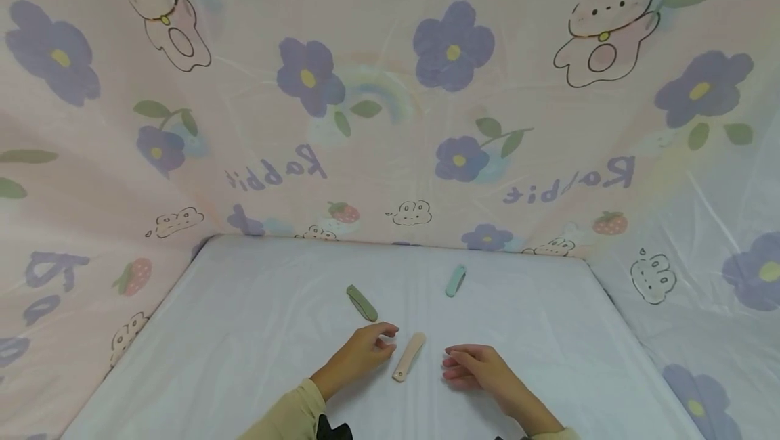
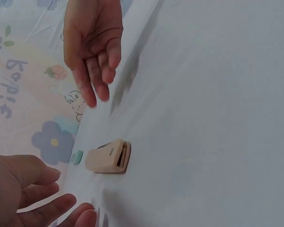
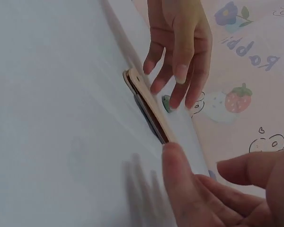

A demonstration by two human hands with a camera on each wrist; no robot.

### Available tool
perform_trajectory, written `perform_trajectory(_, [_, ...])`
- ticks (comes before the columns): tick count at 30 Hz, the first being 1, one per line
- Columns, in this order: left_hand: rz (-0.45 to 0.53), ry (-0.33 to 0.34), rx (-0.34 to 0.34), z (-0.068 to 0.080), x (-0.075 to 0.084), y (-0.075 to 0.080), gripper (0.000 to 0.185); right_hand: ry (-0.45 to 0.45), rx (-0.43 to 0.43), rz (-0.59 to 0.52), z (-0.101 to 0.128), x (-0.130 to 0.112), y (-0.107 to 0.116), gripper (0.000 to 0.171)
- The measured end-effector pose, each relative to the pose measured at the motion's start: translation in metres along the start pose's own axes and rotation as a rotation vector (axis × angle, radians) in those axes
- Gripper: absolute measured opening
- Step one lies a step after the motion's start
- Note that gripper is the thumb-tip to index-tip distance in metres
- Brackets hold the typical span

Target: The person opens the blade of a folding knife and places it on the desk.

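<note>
A beige hair clip (image 1: 408, 357) lies flat on the white sheet between my two hands. My left hand (image 1: 385, 340) rests just left of it, fingers loosely bent, holding nothing. To the clip's right my right hand (image 1: 456, 365) lies on the sheet, fingers relaxed and empty. The left wrist view has the beige clip (image 2: 109, 157) end-on, the left hand (image 2: 42, 203) below it and the right hand (image 2: 92, 52) above. In the right wrist view the beige clip (image 3: 146, 104) lies between the right hand (image 3: 217, 189) and the left hand (image 3: 180, 61).
An olive green clip (image 1: 362, 302) lies behind the left hand, and a mint clip (image 1: 455, 280) lies further back to the right. Printed pink plastic walls (image 1: 390, 122) with flowers and rabbits close in the white sheet (image 1: 244, 332) on three sides.
</note>
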State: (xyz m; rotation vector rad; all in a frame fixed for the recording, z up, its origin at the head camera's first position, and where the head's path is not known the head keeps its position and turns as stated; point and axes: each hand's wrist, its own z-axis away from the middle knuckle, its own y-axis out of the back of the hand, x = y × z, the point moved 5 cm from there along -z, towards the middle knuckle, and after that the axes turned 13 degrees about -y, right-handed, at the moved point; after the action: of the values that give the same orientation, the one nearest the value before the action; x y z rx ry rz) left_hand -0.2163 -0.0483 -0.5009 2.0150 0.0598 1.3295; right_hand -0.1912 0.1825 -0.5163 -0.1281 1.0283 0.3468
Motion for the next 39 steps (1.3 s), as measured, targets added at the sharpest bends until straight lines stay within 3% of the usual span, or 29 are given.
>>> perform_trajectory(5, [-0.014, -0.026, -0.026, -0.006, 0.002, -0.011, 0.029, -0.011, -0.025, -0.019, -0.007, 0.0, -0.007, 0.044])
perform_trajectory(13, [-0.018, 0.025, -0.051, -0.011, 0.002, -0.025, 0.028, -0.014, -0.096, -0.102, -0.016, 0.002, -0.022, 0.044])
perform_trajectory(28, [-0.028, 0.024, -0.058, -0.021, 0.004, -0.029, 0.027, -0.054, -0.144, -0.329, -0.029, 0.005, -0.03, 0.041])
perform_trajectory(39, [-0.048, 0.042, -0.034, -0.022, 0.007, -0.033, 0.026, -0.057, -0.165, -0.331, -0.031, 0.007, -0.03, 0.041])
